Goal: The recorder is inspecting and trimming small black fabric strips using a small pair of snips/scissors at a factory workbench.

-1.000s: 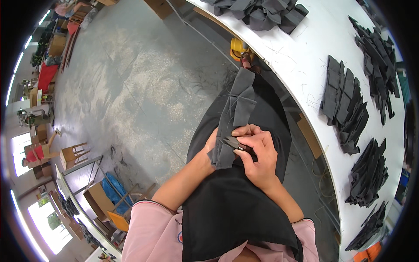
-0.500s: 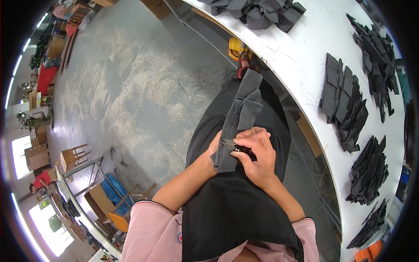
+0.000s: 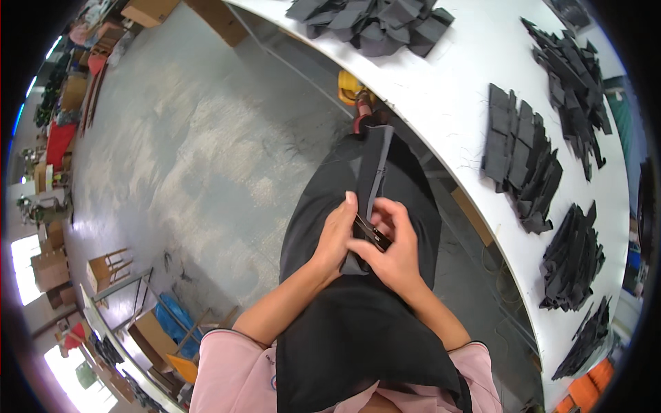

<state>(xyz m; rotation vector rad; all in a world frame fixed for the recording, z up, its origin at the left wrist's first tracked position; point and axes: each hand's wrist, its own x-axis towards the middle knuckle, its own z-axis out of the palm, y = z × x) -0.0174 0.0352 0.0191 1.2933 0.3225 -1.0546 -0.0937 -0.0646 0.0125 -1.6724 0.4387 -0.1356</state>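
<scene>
A narrow dark grey fabric strip [image 3: 375, 162] stands up between my hands, seen nearly edge-on, its far end pointing away over the black apron. My left hand [image 3: 335, 237] holds the strip from the left side, thumb upward. In my right hand [image 3: 396, 244] is a small pair of black thread snips [image 3: 372, 233], pointing toward the left hand and the cloth. The snips' tips are hidden by the fabric and the left fingers. A lower end of the cloth shows below my hands.
On my right curves a white table [image 3: 454, 113] bearing several piles of dark grey fabric pieces [image 3: 520, 148]. A yellow object [image 3: 350, 86] sits under its edge, beyond my lap. At lower left are a metal-framed table, a wooden stool [image 3: 108, 268] and cardboard boxes [image 3: 49, 270].
The strip has turned from lying flat to nearly edge-on. My left thumb has come up along it. The snips have tilted, and their blades are now partly hidden.
</scene>
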